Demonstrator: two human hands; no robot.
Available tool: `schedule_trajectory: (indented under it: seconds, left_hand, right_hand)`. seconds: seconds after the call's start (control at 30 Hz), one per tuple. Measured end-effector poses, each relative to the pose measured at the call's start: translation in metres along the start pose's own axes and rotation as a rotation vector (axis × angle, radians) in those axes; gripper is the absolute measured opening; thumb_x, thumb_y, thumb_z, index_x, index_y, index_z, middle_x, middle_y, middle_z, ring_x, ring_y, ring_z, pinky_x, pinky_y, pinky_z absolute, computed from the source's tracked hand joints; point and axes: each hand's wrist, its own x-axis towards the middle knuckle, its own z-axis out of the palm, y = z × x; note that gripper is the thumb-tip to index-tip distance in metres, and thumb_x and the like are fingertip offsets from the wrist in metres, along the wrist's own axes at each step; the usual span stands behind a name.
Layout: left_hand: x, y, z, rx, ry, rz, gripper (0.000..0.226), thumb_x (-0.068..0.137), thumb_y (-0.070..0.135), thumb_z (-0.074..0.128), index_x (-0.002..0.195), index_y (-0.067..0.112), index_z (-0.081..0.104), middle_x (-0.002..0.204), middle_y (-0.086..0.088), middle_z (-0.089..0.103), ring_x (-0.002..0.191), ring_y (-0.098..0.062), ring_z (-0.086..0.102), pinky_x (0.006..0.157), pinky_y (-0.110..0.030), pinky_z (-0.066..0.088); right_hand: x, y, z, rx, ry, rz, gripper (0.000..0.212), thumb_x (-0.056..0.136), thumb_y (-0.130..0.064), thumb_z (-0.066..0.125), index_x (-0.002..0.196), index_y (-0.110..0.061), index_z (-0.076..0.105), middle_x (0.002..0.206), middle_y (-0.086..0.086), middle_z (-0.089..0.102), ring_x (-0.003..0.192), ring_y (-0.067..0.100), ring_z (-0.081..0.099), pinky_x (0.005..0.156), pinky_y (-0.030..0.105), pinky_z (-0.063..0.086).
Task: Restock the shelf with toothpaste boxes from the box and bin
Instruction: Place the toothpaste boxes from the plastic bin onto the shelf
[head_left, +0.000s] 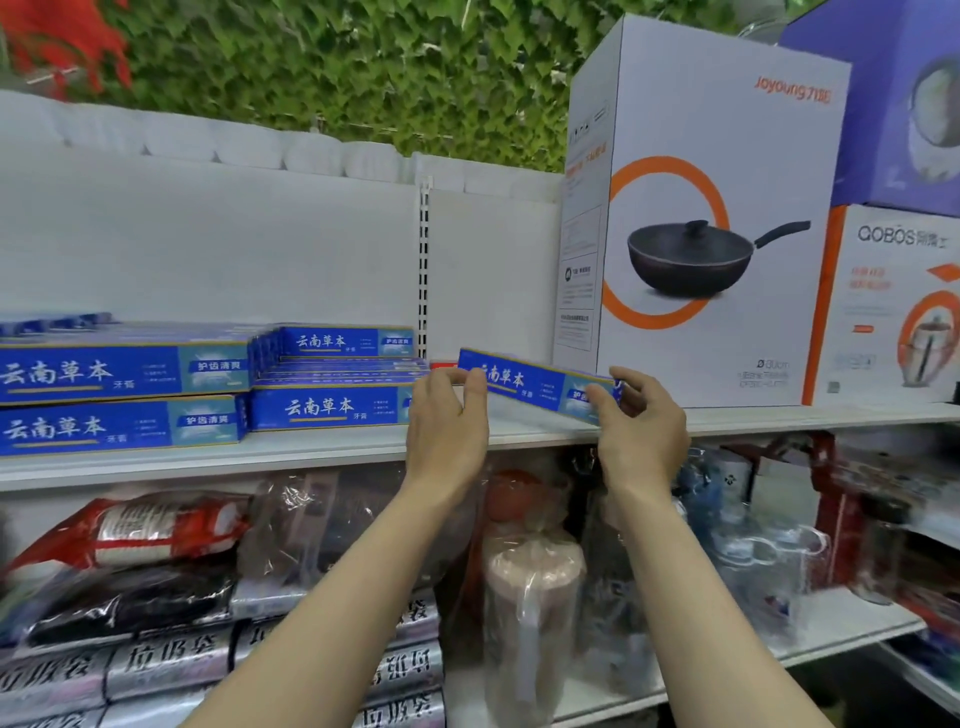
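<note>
Toothpaste box (535, 387), blue, held lengthwise over the front of the shelf (311, 449), tilted down to the right, between the stocked stacks (332, 379) and the wok carton (701, 234). Left hand (447, 421) pinching the near end with thumb and fingers closed on it, right hand (641, 431) wrapped round the far end. Risks, as judged: a skewed landing from the tilt, a nudge to the neighbouring stack, or a slide off the lip if released too near the edge.
</note>
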Motion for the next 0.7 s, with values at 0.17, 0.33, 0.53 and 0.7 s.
schedule_trajectory:
  seconds: [0.17,0.33,0.53,0.7]
  left_hand:
    - [-0.005,-0.006,-0.01,0.086,0.243,0.103,0.035,0.102,0.033,0.049,0.128,0.011,0.052,0.14,-0.007,0.046,0.133,-0.022,0.036,0.105,-0.022,0.022]
    - [-0.01,-0.011,-0.03,0.144,0.399,0.059,0.043,0.101,0.031,0.051,0.137,0.007,0.047,0.157,-0.011,0.028,0.145,-0.024,0.022,0.116,-0.033,0.016]
    - [-0.013,-0.03,-0.056,0.223,0.433,-0.001,0.053,0.098,0.04,0.043,0.14,0.008,0.045,0.162,-0.014,0.02,0.149,-0.028,0.015,0.12,-0.043,0.012]
    - [-0.021,-0.043,-0.069,0.281,0.464,-0.021,0.052,0.099,0.039,0.044,0.14,0.007,0.045,0.161,-0.014,0.021,0.148,-0.029,0.018,0.12,-0.044,0.015]
  right_hand:
    - [-0.004,-0.016,-0.003,0.204,-0.085,-0.024,0.026,0.085,-0.024,0.079,0.11,-0.028,0.073,0.093,-0.009,0.073,0.085,0.0,0.069,0.084,0.029,0.057]
    - [-0.021,-0.02,0.029,0.284,-0.357,0.001,0.023,0.086,-0.014,0.077,0.104,-0.027,0.073,0.096,0.007,0.076,0.09,0.015,0.073,0.086,0.04,0.059]
    - [-0.04,-0.021,0.072,0.253,-0.559,-0.041,0.028,0.089,-0.013,0.075,0.112,-0.028,0.072,0.092,-0.01,0.07,0.087,-0.009,0.065,0.081,0.015,0.052]
    - [-0.056,-0.019,0.087,0.063,-0.499,-0.146,0.042,0.093,-0.029,0.07,0.134,-0.027,0.06,0.118,-0.013,0.065,0.113,0.005,0.061,0.096,0.021,0.047]
